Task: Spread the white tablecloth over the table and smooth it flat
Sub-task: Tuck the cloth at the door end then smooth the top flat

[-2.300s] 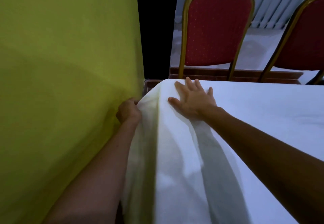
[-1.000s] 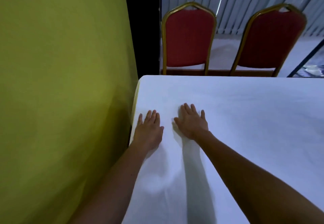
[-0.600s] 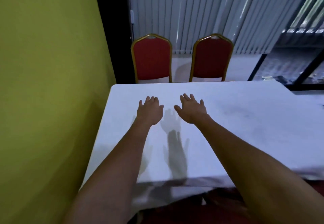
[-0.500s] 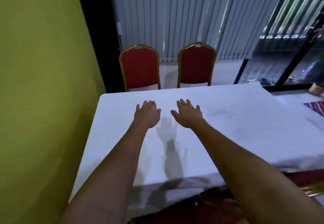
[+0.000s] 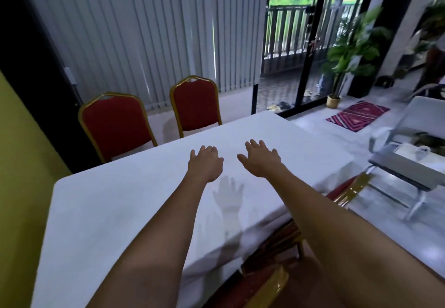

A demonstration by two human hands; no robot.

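Lay spread across the bench, the white tablecloth, near edge draped over the side. Hovered above its middle, left hand and right hand, both empty, palms down, fingers splayed, likely poised for broad flattening strokes.

Two bare forearms, left hand and right hand: no sleeves, and apparently no rings or wristwear, though detail is soft.
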